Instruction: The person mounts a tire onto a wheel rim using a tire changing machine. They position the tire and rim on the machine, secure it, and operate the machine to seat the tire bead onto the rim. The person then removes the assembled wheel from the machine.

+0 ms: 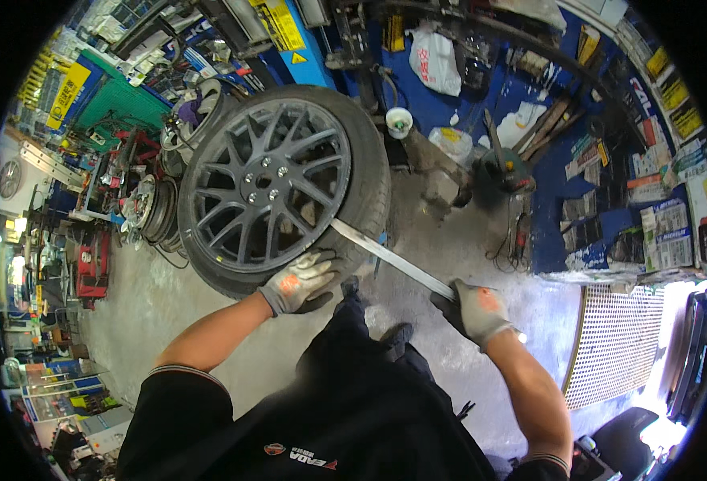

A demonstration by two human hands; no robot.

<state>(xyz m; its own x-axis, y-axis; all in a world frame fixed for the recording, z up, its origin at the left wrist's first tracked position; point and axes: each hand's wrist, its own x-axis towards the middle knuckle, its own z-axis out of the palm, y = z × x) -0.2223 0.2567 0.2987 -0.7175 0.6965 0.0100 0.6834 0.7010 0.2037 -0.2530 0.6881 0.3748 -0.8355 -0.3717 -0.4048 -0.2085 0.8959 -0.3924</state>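
A dark grey multi-spoke alloy wheel [255,191] lies tilted in front of me, with a black tyre [367,152] around it. My right hand [481,311], in a pale grey glove with an orange mark, is closed around one end of a long flat metal tyre lever [393,258]. The lever's far tip meets the edge where tyre and rim join. On the tyre's near sidewall rests my left hand [301,280], gloved alike, its fingers laid out along the rubber just left of the lever.
A blue machine post [301,56] stands behind the wheel, with a small white tub [399,122] to its right. Metal rims [159,210] are piled at the left near a red tool cabinet [92,264]. A perforated panel [616,341] stands at the right.
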